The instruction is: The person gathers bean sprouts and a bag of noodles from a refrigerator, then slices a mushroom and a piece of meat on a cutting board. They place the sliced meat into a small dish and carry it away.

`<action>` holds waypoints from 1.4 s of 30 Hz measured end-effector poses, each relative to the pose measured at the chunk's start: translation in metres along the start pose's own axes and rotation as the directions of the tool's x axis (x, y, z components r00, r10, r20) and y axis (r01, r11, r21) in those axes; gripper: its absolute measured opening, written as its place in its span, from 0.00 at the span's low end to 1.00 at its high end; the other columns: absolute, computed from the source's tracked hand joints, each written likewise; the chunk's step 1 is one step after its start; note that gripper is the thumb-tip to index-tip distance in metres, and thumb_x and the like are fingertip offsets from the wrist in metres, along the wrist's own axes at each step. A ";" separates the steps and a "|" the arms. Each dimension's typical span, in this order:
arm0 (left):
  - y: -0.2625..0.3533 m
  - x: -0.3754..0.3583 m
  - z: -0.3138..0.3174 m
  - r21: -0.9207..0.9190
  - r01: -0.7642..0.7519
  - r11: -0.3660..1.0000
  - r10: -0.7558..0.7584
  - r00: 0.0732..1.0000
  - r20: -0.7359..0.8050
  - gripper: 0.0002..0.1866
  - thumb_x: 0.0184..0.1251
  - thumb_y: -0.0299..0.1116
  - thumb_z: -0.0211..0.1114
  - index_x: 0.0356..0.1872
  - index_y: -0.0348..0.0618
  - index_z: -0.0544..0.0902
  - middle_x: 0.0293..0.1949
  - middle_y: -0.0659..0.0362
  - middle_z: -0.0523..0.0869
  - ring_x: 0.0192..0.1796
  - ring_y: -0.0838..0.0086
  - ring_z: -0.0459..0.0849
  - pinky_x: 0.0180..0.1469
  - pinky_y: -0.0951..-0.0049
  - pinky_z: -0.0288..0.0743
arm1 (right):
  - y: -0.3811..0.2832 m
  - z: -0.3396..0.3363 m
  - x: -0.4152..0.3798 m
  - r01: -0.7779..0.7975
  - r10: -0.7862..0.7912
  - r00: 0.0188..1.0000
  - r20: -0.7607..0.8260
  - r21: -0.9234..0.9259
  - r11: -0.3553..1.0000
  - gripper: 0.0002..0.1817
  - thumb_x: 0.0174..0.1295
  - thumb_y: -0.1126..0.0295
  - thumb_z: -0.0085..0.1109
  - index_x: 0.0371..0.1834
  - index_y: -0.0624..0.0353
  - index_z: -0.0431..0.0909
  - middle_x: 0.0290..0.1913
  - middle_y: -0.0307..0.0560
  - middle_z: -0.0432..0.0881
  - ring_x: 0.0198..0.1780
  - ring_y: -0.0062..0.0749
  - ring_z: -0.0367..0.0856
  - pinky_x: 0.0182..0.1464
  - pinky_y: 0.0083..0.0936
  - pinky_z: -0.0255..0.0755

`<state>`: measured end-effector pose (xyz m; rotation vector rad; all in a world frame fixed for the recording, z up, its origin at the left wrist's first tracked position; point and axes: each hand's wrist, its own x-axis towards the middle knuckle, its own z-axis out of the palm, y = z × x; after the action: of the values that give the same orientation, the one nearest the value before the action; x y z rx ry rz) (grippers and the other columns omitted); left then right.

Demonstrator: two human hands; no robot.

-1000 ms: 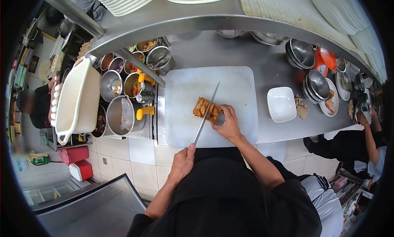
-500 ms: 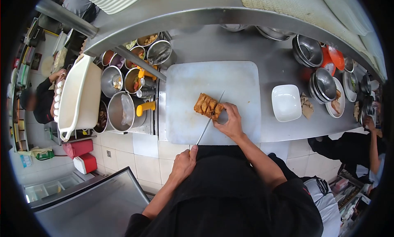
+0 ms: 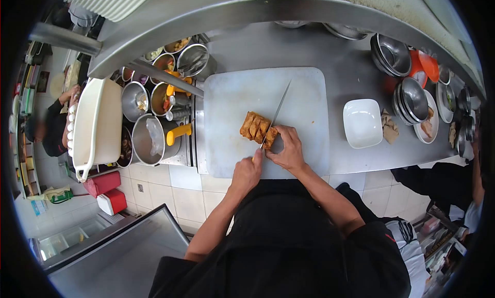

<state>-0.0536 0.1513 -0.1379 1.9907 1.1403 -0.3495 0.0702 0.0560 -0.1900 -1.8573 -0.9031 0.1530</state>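
Note:
My left hand [image 3: 246, 173] grips the handle of a long knife [image 3: 279, 108], whose blade points up and away across the white cutting board [image 3: 221, 112]. A golden-brown piece of fried meat [image 3: 253, 126], cut into several slices, lies mid-board. The blade stands between those slices and an end slice [image 3: 270, 138] on the right. My right hand [image 3: 290, 152] pinches that end slice between thumb and fingers, close beside the blade. Part of the slice is hidden by the fingers.
Right of the board stand a white square bowl [image 3: 362, 124], stacked metal bowls [image 3: 414, 99] and an oval plate [image 3: 429, 127] with food. Metal food containers [image 3: 149, 138] and a white tub [image 3: 105, 127] are left. A metal shelf [image 3: 216, 17] crosses above. Other people stand at both sides.
My left hand has pushed the knife forward, away from my body, so more blade reaches past the meat. My right hand stays on the end slice. The view has shifted slightly.

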 end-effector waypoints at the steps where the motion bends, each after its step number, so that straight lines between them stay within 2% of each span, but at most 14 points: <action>1: 0.006 0.006 0.000 -0.011 -0.019 1.000 0.018 0.999 -0.027 0.36 0.76 0.55 0.43 0.29 0.25 0.81 0.32 0.26 0.80 0.41 0.31 0.79 0.50 0.44 0.71 | -0.003 -0.001 0.002 -0.024 0.024 1.000 -0.001 -0.015 1.000 0.33 0.37 0.73 0.73 0.52 0.63 0.73 0.48 0.54 0.78 0.51 0.49 0.76 0.53 0.37 0.74; 5: 0.002 -0.010 -0.012 -0.017 -0.082 0.996 0.082 0.996 -0.019 0.36 0.76 0.56 0.43 0.29 0.26 0.81 0.31 0.28 0.80 0.41 0.31 0.79 0.48 0.44 0.72 | 0.004 0.005 0.002 -0.029 0.025 0.994 -0.109 -0.035 0.999 0.36 0.35 0.72 0.75 0.53 0.63 0.72 0.51 0.55 0.76 0.52 0.49 0.75 0.52 0.37 0.75; 7: -0.008 -0.035 -0.026 -0.120 -0.038 0.992 0.032 0.998 -0.048 0.36 0.76 0.57 0.43 0.29 0.27 0.81 0.29 0.29 0.81 0.40 0.33 0.80 0.45 0.45 0.72 | 0.008 0.003 0.002 -0.069 0.068 0.996 -0.050 -0.007 0.998 0.39 0.34 0.70 0.77 0.55 0.62 0.71 0.54 0.55 0.74 0.54 0.49 0.74 0.56 0.39 0.72; 8: -0.011 -0.043 -0.036 -0.115 -0.041 0.993 0.036 0.999 -0.040 0.36 0.76 0.57 0.43 0.29 0.27 0.81 0.29 0.29 0.81 0.40 0.33 0.80 0.45 0.45 0.72 | -0.003 -0.001 0.007 -0.076 0.075 0.996 -0.056 -0.010 0.997 0.39 0.34 0.70 0.77 0.55 0.62 0.71 0.54 0.55 0.74 0.54 0.49 0.74 0.56 0.39 0.72; 10: -0.017 -0.058 -0.050 -0.119 0.098 0.988 -0.106 0.992 -0.068 0.37 0.76 0.58 0.42 0.30 0.27 0.80 0.29 0.30 0.81 0.40 0.34 0.80 0.44 0.46 0.72 | -0.022 -0.005 0.017 -0.055 0.054 0.998 -0.013 -0.037 0.998 0.40 0.34 0.69 0.77 0.56 0.61 0.70 0.56 0.56 0.73 0.55 0.49 0.72 0.62 0.41 0.66; 13: -0.029 -0.066 -0.054 -0.061 0.092 0.994 -0.097 0.993 -0.073 0.38 0.76 0.58 0.41 0.30 0.27 0.80 0.30 0.30 0.81 0.40 0.33 0.80 0.45 0.47 0.72 | -0.024 0.004 0.027 0.014 -0.016 0.999 -0.043 -0.049 0.999 0.39 0.33 0.69 0.76 0.55 0.60 0.72 0.53 0.53 0.75 0.54 0.49 0.72 0.63 0.41 0.63; 16: -0.029 -0.075 -0.056 -0.052 0.095 0.994 -0.097 0.994 -0.043 0.37 0.76 0.58 0.41 0.30 0.27 0.80 0.30 0.29 0.81 0.41 0.33 0.80 0.46 0.46 0.72 | -0.007 0.010 0.026 0.075 -0.072 0.997 0.030 -0.104 0.992 0.37 0.32 0.69 0.76 0.53 0.57 0.72 0.51 0.50 0.77 0.53 0.48 0.71 0.59 0.41 0.64; 19: -0.033 -0.079 -0.053 -0.051 0.084 0.995 -0.086 0.996 -0.032 0.37 0.76 0.58 0.41 0.30 0.28 0.80 0.31 0.29 0.81 0.41 0.32 0.79 0.46 0.45 0.71 | -0.001 0.013 0.026 0.103 -0.104 0.994 -0.023 -0.056 0.993 0.35 0.32 0.70 0.75 0.50 0.55 0.73 0.48 0.47 0.79 0.52 0.47 0.72 0.57 0.40 0.65; 33: -0.050 -0.105 -0.064 -0.043 0.217 0.975 -0.216 0.976 0.036 0.39 0.74 0.61 0.40 0.28 0.28 0.81 0.29 0.31 0.81 0.40 0.35 0.81 0.46 0.47 0.71 | 0.004 0.012 0.025 0.078 -0.078 0.997 -0.009 -0.021 0.997 0.33 0.32 0.70 0.74 0.49 0.56 0.75 0.49 0.47 0.80 0.53 0.46 0.73 0.58 0.37 0.66; 36: -0.053 -0.106 -0.063 0.021 0.219 0.976 -0.219 0.975 0.032 0.39 0.75 0.60 0.41 0.29 0.28 0.81 0.30 0.30 0.81 0.41 0.35 0.81 0.47 0.46 0.72 | 0.006 0.013 0.025 0.082 -0.082 0.996 -0.020 -0.013 0.997 0.33 0.32 0.70 0.75 0.50 0.56 0.75 0.50 0.47 0.80 0.53 0.46 0.73 0.58 0.38 0.66; 42: -0.043 -0.080 -0.042 0.033 0.172 0.984 -0.172 0.985 -0.003 0.36 0.76 0.57 0.42 0.29 0.28 0.81 0.32 0.28 0.81 0.42 0.32 0.79 0.49 0.43 0.71 | 0.004 0.014 0.023 0.071 -0.071 0.997 -0.010 -0.009 0.997 0.33 0.32 0.70 0.74 0.50 0.56 0.75 0.50 0.47 0.80 0.54 0.47 0.73 0.59 0.38 0.65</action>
<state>-0.1392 0.1473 -0.0864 1.9244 1.3185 -0.4603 0.0823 0.0801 -0.1937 -1.8294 -0.9626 0.0965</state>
